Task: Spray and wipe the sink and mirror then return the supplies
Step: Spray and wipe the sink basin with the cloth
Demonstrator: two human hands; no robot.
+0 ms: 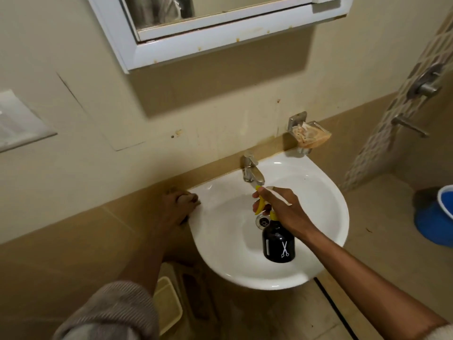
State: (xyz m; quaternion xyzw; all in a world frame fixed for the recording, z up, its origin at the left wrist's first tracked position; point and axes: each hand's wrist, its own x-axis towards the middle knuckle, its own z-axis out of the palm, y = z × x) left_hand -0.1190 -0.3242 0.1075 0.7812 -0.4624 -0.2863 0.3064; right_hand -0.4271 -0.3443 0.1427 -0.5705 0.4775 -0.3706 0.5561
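A white wall-mounted sink fills the middle of the view, with a chrome tap at its back and a drain in the bowl. My right hand holds a black spray bottle with a yellow trigger over the bowl, nozzle pointing toward the tap. My left hand grips the sink's left rim, fingers curled over the edge; whether it holds a cloth I cannot tell. The white-framed mirror hangs on the wall above.
A soap dish with soap is fixed to the wall right of the tap. A blue bucket stands on the floor at right, below shower fittings. A pale yellow bin sits under the sink. A switch plate is at left.
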